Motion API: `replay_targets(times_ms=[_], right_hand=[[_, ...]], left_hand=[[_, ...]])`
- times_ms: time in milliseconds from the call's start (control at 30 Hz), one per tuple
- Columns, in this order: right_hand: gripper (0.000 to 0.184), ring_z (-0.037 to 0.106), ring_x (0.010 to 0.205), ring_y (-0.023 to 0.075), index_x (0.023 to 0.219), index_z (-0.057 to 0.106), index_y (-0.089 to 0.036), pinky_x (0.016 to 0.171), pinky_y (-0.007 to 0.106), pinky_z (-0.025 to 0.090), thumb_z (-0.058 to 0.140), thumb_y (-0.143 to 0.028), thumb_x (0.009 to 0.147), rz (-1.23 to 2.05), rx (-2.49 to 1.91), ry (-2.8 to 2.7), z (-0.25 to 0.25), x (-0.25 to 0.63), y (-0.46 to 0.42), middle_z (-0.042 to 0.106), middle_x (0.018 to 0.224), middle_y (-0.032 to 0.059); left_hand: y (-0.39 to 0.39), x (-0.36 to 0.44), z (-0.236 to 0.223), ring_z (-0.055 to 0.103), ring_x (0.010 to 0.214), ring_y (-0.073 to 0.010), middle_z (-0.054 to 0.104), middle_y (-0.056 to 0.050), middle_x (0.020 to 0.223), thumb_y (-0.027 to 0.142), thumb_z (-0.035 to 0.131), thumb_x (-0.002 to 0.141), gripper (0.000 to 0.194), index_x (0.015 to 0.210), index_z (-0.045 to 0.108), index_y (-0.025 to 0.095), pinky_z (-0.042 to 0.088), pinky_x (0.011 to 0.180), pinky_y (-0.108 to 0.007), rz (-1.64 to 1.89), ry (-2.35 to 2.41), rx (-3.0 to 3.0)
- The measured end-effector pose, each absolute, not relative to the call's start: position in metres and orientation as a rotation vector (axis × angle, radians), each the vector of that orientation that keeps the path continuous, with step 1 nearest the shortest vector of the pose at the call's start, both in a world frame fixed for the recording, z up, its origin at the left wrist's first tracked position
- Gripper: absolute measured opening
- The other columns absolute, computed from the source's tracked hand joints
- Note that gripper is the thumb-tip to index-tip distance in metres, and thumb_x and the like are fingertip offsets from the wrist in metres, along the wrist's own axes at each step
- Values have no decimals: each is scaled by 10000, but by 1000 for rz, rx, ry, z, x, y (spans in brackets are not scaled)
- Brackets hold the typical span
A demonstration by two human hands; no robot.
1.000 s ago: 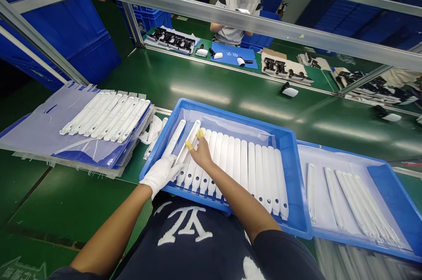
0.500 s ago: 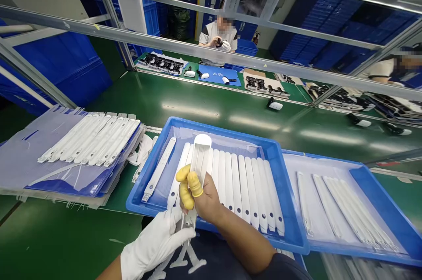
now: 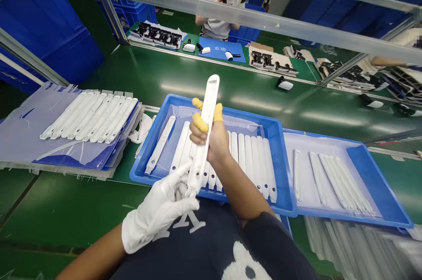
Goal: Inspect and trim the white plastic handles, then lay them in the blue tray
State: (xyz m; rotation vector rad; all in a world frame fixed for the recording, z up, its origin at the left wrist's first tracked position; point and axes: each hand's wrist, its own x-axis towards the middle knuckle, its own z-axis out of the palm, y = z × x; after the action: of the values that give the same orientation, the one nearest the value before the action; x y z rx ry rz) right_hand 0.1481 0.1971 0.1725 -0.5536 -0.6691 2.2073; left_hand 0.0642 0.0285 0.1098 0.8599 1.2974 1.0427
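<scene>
A long white plastic strip (image 3: 209, 106) with a rounded top is held tilted above the blue tray. My right hand (image 3: 218, 141), bare but for yellow finger cots, is closed around its middle. At the strip's lower end is my left hand (image 3: 158, 209) in a white glove, its fingers curled round the end and its thumb just beneath; part of that grip is hidden. Under the hands, the blue tray (image 3: 280, 161) holds a row of similar white strips (image 3: 252, 157), with a single strip (image 3: 161, 144) lying apart at the tray's left.
At left, more white strips (image 3: 90, 115) lie on stacked plastic sheets (image 3: 20, 139). A second blue tray (image 3: 384, 183) with strips stands at right. Beyond the green bench, a metal rail (image 3: 178, 3) crosses in front of a co-worker (image 3: 214, 27) and black parts (image 3: 158, 36).
The view has tipped downward. My right hand has raised the strip and turned it, so its narrow side and inner face show differently. My left hand stays at its lower end with looser fingers.
</scene>
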Motion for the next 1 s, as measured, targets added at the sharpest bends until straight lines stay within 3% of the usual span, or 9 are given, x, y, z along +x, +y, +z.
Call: replay_targets(times_ms=[100, 267, 467, 633, 767, 867, 1000], right_hand=[[533, 134, 390, 68, 1086, 595, -214, 340, 132, 161, 244, -613, 1043, 2140, -613, -668, 180, 141, 205, 232, 512, -111], [362, 291, 446, 52, 1166, 586, -244, 392, 117, 278, 419, -534, 1028, 1934, -746, -789, 177, 137, 205, 335, 617, -84], [320, 627, 797, 98, 1281, 520, -333, 597, 173, 514, 532, -426, 975, 1794, -825, -997, 169, 138, 205, 567, 939, -35], [283, 669, 890, 90, 1260, 556, -323, 659, 164, 554, 510, -386, 988, 1826, -777, -901, 169, 139, 200, 666, 1087, -33], [262, 674, 845, 94, 1232, 582, -326, 652, 182, 556, 536, -389, 981, 1833, -724, -964, 170, 144, 193, 699, 1062, -36], [278, 673, 802, 105, 1200, 597, -313, 672, 215, 568, 600, -415, 942, 1854, -674, -986, 173, 150, 184, 707, 1054, -28], [355, 685, 807, 132, 1064, 625, -290, 809, 303, 584, 712, -554, 843, 1849, -551, -1043, 173, 160, 173, 731, 1021, -10]], left_hand=[[37, 64, 121, 582, 693, -162, 631, 14, 752, 409, 850, 710, 869, 1478, 519, 175, 556, 736, -313, 1108, 1343, 804], [46, 65, 137, 484, 567, -119, 529, 55, 625, 390, 758, 813, 579, 1337, 651, 166, 504, 615, -270, 1089, 1413, 892], [52, 64, 146, 495, 463, -103, 552, 59, 549, 460, 697, 892, 550, 1331, 600, 143, 461, 497, -224, 1038, 1164, 785], [51, 60, 132, 456, 393, -57, 605, 40, 592, 493, 710, 896, 369, 1061, 666, 166, 408, 439, -188, 1096, 972, 714], [49, 59, 117, 383, 348, -12, 662, -16, 742, 588, 643, 910, 453, 810, 661, 146, 249, 340, -181, 1089, 901, 705], [49, 59, 105, 389, 359, -32, 675, -31, 727, 626, 622, 903, 487, 876, 683, 144, 238, 350, -196, 1081, 920, 744], [55, 59, 86, 446, 427, -69, 671, -32, 724, 656, 636, 868, 520, 915, 698, 142, 366, 425, -225, 1009, 1121, 887]])
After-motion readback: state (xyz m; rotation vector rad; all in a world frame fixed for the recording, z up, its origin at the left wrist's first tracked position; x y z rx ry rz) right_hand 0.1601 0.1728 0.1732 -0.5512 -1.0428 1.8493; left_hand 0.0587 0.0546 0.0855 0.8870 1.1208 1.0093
